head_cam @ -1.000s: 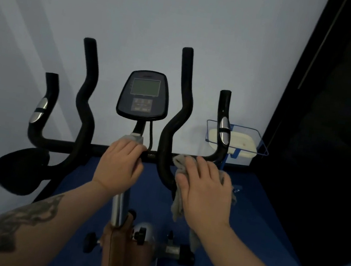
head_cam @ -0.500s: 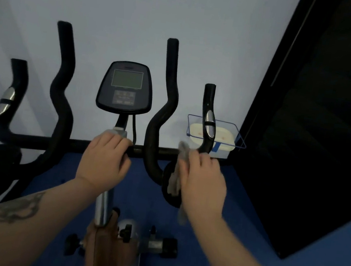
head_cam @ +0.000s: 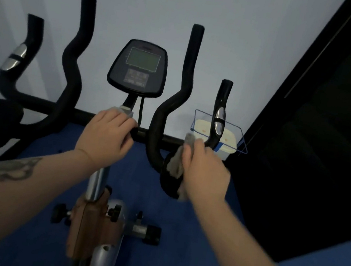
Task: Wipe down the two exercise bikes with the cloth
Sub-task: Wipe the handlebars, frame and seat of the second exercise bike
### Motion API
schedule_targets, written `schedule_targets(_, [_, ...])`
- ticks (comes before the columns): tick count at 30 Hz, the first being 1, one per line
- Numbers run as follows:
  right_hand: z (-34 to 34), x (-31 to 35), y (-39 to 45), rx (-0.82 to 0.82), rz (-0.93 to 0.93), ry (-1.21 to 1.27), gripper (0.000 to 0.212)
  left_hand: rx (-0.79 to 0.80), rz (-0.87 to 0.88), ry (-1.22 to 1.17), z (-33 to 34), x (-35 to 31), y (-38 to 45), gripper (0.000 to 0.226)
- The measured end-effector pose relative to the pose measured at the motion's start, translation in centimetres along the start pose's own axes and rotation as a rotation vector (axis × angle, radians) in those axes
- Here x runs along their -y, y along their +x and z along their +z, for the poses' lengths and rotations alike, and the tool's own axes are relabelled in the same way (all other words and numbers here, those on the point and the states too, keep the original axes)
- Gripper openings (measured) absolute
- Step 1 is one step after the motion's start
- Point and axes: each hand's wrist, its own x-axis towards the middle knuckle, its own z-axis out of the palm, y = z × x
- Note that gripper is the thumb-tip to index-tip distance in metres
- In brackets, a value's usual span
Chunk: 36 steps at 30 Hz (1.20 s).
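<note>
From the head view my left hand (head_cam: 106, 137) grips the handlebar crossbar (head_cam: 44, 105) while my right hand (head_cam: 206, 171) presses the cloth (head_cam: 175, 163) on the right grip (head_cam: 216, 125), so this bike's barely started, second unseen.

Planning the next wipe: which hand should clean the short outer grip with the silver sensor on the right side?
Right. The right hand already holds the grey cloth at the base of that short black grip. The left hand grips the black crossbar at the centre, without the cloth.
</note>
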Motion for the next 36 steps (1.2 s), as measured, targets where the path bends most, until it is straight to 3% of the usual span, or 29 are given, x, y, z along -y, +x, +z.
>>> schedule_targets(2, [0.0, -1.0, 2.3, 0.178, 0.020, 0.031, 0.030, 0.019, -0.005, 0.007, -0.2, -0.1, 0.0, 0.027])
schedule_targets(3, [0.2, -0.9, 2.3, 0.182, 0.076, 0.087, 0.036, 0.026, -0.009, 0.006, -0.3, -0.2, 0.0, 0.027])
schedule_targets(5, [0.0, 0.0, -0.2, -0.006, 0.152, 0.059, 0.034, 0.017, -0.003, -0.002, -0.2, -0.2, 0.0, 0.026])
schedule_targets(8, [0.3, 1.2, -4.3, -0.153, 0.084, 0.019, 0.027, -0.011, -0.008, -0.005, 0.0, 0.0, -0.1, 0.024])
schedule_targets(10, [-0.2, 0.1, -1.7, -0.087, 0.027, 0.055, 0.022, -0.015, -0.004, -0.005, 0.1, 0.0, 0.0, 0.023])
schedule_targets(13, [-0.4, -0.8, 1.6, 0.167, 0.144, 0.180, 0.038, 0.001, -0.010, -0.007, -0.2, -0.2, 0.0, 0.024])
schedule_targets(14, [-0.4, -0.4, 1.3, 0.146, 0.176, 0.235, 0.039, 0.008, -0.011, -0.010, -0.3, -0.2, 0.1, 0.024])
schedule_targets(18, [-0.2, 0.9, -3.5, -0.180, 0.122, 0.069, 0.026, 0.020, -0.016, -0.010, -0.4, -0.2, 0.0, 0.025])
schedule_targets(21, [0.1, 0.1, -1.5, -0.112, -0.020, 0.035, 0.024, -0.028, 0.005, -0.011, -0.1, 0.0, -0.1, 0.025])
schedule_targets(24, [0.4, 0.0, 0.3, -0.026, 0.032, 0.073, 0.032, -0.014, 0.002, 0.005, -0.3, -0.1, -0.1, 0.024])
schedule_targets(29, [1.2, 1.6, -6.4, -0.261, 0.000, 0.240, 0.031, 0.046, -0.010, 0.037, -0.6, -0.3, 0.0, 0.027])
schedule_targets(33, [0.7, 2.9, -2.4, -0.259, 0.056, 0.457, 0.024, 0.109, -0.017, 0.065, -0.9, -0.4, 0.1, 0.029])
schedule_targets(36, [0.8, 5.2, -4.7, -0.295, 0.090, 0.600, 0.026, 0.151, -0.019, 0.085, -1.1, -0.6, 0.2, 0.030])
